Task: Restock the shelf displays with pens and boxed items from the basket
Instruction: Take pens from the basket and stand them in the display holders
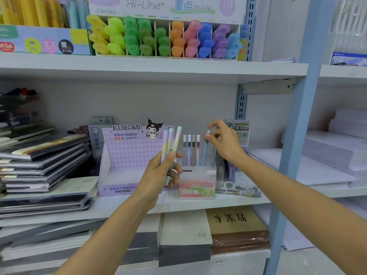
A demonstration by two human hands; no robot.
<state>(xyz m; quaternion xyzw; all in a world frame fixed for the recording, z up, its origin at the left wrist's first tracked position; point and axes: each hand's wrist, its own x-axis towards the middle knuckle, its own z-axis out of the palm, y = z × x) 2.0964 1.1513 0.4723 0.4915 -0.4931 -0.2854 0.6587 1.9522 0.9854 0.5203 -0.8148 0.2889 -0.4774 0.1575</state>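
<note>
Right grip [224,141] pinches pen [204,152] inside display [198,188].

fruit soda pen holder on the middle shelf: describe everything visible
The Fruit Soda holder is a frosted, plastic-looking box with a pink-green pastel front, upright on the shelf beside the Kuromi box. Four capped slim pens stand in it; the right hand pinches a tilted blue pen at its right side.

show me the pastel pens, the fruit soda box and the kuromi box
pastel pens [169,141]: head view, middle pen's upper barrel
fruit soda box [196,187]: head view, front panel
kuromi box [135,153]: head view, checked back panel
</note>
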